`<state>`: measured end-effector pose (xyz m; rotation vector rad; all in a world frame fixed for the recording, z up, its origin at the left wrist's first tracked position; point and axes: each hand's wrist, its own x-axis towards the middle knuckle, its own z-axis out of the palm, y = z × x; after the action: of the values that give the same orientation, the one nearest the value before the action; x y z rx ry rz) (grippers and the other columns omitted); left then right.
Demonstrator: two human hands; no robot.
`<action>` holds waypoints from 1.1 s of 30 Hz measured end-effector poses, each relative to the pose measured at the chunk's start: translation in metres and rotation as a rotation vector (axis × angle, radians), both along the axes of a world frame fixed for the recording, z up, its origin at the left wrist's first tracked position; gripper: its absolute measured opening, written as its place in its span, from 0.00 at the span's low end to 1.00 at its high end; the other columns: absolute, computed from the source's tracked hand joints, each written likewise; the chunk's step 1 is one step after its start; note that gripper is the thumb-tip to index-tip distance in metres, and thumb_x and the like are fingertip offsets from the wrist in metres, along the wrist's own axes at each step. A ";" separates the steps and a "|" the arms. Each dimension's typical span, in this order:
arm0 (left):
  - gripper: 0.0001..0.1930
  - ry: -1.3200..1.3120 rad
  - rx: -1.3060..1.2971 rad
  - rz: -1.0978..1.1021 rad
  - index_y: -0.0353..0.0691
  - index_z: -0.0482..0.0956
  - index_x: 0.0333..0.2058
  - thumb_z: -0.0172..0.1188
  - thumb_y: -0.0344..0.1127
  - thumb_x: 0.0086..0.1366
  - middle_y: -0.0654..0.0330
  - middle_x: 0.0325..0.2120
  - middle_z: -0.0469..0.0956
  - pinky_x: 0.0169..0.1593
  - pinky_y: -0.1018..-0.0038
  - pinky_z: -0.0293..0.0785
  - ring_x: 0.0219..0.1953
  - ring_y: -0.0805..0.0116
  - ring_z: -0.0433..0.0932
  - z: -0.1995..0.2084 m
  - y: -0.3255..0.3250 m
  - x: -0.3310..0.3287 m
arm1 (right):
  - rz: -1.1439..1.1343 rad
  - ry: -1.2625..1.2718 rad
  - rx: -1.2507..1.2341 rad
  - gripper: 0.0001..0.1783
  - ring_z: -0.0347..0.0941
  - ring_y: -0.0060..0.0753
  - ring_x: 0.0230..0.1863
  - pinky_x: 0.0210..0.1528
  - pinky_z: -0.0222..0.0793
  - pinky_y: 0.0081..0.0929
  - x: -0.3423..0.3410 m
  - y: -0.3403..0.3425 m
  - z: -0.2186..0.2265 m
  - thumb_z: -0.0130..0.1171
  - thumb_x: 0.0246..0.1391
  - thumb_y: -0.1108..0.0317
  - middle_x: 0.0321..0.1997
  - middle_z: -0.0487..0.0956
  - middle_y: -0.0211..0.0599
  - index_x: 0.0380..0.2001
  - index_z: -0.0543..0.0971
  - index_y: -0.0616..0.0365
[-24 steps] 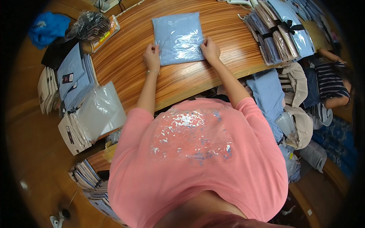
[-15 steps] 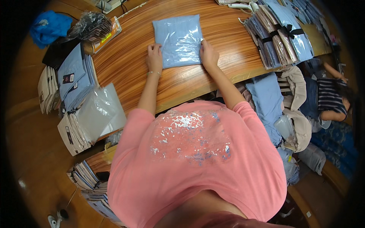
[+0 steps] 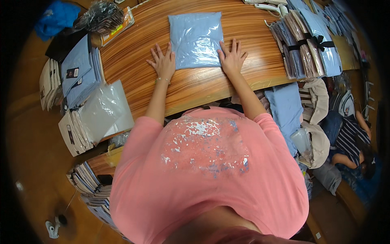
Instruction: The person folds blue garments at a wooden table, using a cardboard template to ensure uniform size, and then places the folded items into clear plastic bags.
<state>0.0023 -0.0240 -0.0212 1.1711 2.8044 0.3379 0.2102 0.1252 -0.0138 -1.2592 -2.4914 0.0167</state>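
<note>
A folded light-blue garment in a clear plastic bag (image 3: pixel 196 40) lies flat on the wood-grain table (image 3: pixel 138 65). My left hand (image 3: pixel 163 61) rests on the tabletop with fingers spread, its thumb side against the package's left edge. On the other side my right hand (image 3: pixel 232 59) lies flat, fingers apart, thumb side at the package's right edge. Neither hand grips anything.
Tied bundles of bagged garments (image 3: pixel 304 44) stand at the table's right. To the left are blue folded garments (image 3: pixel 79 75), beige ones (image 3: pixel 73 130) and clear plastic bags (image 3: pixel 107 107). A person in a striped top (image 3: pixel 350 136) is at the far right.
Both hands have let go of the package's edges and opened out flat on the table beside it. At the right, the other person has bent lower.
</note>
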 end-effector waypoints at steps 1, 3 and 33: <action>0.24 -0.014 -0.021 -0.005 0.64 0.52 0.61 0.31 0.52 0.66 0.51 0.64 0.36 0.58 0.37 0.24 0.66 0.47 0.30 0.003 0.002 0.001 | 0.001 -0.005 -0.050 0.23 0.43 0.48 0.67 0.61 0.35 0.61 0.002 0.000 -0.002 0.43 0.55 0.45 0.64 0.55 0.44 0.54 0.68 0.31; 0.25 -0.089 -0.035 -0.014 0.61 0.50 0.62 0.32 0.50 0.66 0.51 0.64 0.35 0.58 0.37 0.24 0.65 0.46 0.30 0.005 0.005 -0.002 | 0.002 -0.009 -0.140 0.28 0.37 0.48 0.68 0.62 0.29 0.63 0.004 0.004 -0.007 0.39 0.56 0.43 0.66 0.52 0.44 0.59 0.62 0.35; 0.20 0.191 0.464 0.147 0.40 0.71 0.47 0.49 0.46 0.62 0.50 0.50 0.65 0.57 0.49 0.49 0.56 0.49 0.58 0.061 0.148 -0.022 | 0.391 0.293 -0.059 0.15 0.56 0.49 0.59 0.55 0.46 0.58 -0.115 0.153 0.058 0.50 0.53 0.59 0.54 0.66 0.46 0.41 0.76 0.53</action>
<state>-0.0194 0.1235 0.0403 1.1181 3.0864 0.9827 0.0955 0.2781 0.0437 -0.7097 -2.4448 0.3471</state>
